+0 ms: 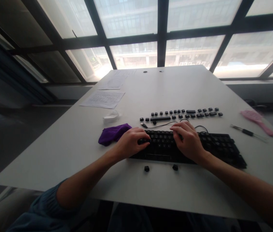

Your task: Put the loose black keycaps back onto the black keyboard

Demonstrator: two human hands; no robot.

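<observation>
Beyond the far edge of the white table [175,87], tall framed windows [136,22] fill the view. On the tabletop, nearer the person, a black keyboard [160,154] lies flat, a little right of the middle; taken as the clock's centre, it has printed sheets [104,99] well apart at ten o'clock.

Both bare hands are at the keyboard. The right hand [188,140] is over its middle, fingers bent and drawn loosely together, the tips by the far edge; whether they pinch anything cannot be told. The left hand [134,140] is at its nine o'clock end, thumb and forefinger pinching a dark keycap [143,140]; whether that is lifted is unclear.

A purple cloth [113,133] lies crumpled just beside the left hand, at nine o'clock, and a pink hairbrush [257,120] rests at two. Between the brush and the keyboard is a thin tool [247,132] with wire ends and a dark grip. A small white bundle [111,116] sits at ten, past the cloth. A black cable [159,126] with a USB plug curls along the far side.

Smallest are the loose black keycaps [174,117], in two rough rows at twelve, a few of them longer; two near keycaps [146,168] lie apart towards seven and eight.
</observation>
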